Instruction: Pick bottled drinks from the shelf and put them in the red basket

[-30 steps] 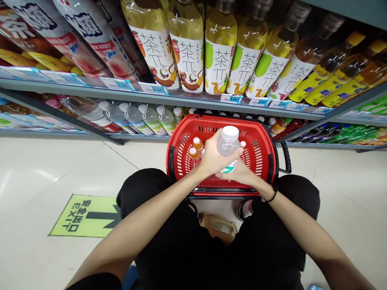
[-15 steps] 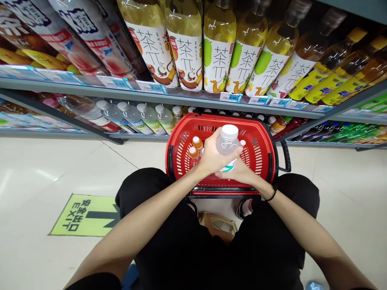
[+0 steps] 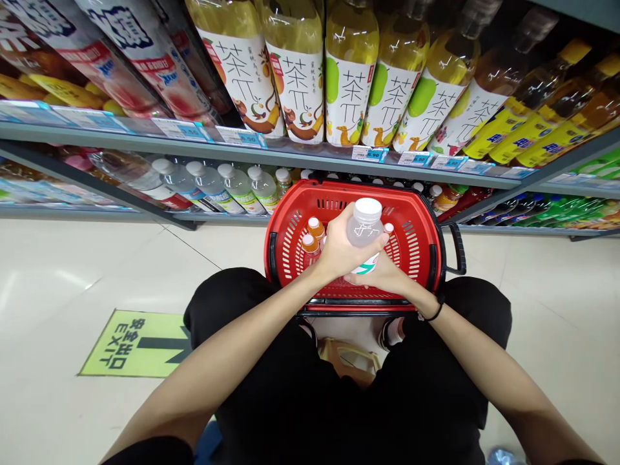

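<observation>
A clear bottle with a white cap (image 3: pixel 367 226) is held upright over the red basket (image 3: pixel 278 242). My left hand (image 3: pixel 341 248) wraps round its upper part from the left, thumb across the front. Lower down, my right hand (image 3: pixel 385 274) is closed round the bottle's base from the right, its fingers partly hidden behind the label and my left hand. Inside the basket, left of my hands, stand orange bottles with pale caps (image 3: pixel 316 228). Another pale cap (image 3: pixel 388 229) shows just right of the held bottle.
Shelves (image 3: pixel 310 155) of drinks run across the front, with tea bottles (image 3: pixel 349 90) above and white-capped bottles (image 3: pixel 235 187) below. The basket's black handle (image 3: pixel 455 248) sticks out right. A green exit sign (image 3: pixel 130 342) lies on the floor at left. A stool (image 3: pixel 351 358) is beneath me.
</observation>
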A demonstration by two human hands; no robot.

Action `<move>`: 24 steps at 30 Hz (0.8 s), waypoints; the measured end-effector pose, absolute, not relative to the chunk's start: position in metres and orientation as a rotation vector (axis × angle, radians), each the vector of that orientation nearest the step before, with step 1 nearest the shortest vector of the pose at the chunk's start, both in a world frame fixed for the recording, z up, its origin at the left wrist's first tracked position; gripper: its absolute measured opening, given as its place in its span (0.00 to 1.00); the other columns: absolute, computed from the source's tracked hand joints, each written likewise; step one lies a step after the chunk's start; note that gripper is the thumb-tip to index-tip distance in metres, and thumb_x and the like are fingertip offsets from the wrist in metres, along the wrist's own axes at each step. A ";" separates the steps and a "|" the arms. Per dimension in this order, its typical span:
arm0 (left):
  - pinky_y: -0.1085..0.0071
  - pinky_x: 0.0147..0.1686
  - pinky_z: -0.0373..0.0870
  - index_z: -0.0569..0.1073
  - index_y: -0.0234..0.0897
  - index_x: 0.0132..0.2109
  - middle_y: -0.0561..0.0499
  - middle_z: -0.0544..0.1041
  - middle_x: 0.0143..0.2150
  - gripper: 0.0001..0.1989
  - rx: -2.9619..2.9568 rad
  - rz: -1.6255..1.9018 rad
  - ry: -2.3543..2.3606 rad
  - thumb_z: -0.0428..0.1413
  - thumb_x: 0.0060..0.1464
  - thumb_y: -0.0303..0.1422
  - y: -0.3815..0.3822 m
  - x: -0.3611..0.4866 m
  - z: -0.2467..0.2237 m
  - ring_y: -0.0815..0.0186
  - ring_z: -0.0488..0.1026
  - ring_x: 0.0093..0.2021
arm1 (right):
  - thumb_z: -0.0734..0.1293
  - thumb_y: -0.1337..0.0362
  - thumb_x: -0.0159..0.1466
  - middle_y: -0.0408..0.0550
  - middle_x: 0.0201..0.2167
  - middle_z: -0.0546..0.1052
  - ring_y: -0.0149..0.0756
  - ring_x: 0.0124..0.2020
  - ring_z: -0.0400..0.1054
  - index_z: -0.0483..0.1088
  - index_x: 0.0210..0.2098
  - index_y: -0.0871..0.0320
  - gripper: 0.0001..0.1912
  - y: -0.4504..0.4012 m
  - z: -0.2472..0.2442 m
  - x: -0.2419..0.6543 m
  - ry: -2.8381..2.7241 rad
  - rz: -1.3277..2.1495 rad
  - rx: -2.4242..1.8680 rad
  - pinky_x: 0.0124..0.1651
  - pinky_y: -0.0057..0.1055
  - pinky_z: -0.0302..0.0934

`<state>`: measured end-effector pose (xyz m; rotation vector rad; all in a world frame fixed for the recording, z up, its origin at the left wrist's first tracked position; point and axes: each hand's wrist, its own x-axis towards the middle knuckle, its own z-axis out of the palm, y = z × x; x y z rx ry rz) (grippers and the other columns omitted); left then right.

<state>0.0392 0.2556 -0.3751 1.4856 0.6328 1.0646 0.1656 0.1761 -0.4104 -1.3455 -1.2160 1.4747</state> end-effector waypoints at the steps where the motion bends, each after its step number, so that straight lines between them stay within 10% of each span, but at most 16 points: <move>1: 0.65 0.35 0.74 0.73 0.37 0.41 0.48 0.81 0.36 0.25 1.489 1.067 0.636 0.74 0.46 0.46 0.256 0.039 -0.375 0.62 0.77 0.34 | 0.84 0.59 0.50 0.49 0.38 0.81 0.35 0.32 0.73 0.74 0.43 0.59 0.26 0.176 -0.411 0.166 -1.215 1.481 -1.346 0.44 0.39 0.77; 24: 0.65 0.36 0.74 0.73 0.36 0.42 0.48 0.81 0.36 0.25 1.485 1.056 0.641 0.74 0.46 0.46 0.256 0.040 -0.376 0.62 0.78 0.34 | 0.84 0.58 0.50 0.47 0.32 0.77 0.43 0.38 0.75 0.73 0.42 0.57 0.26 0.174 -0.403 0.162 -1.157 1.506 -1.357 0.47 0.41 0.76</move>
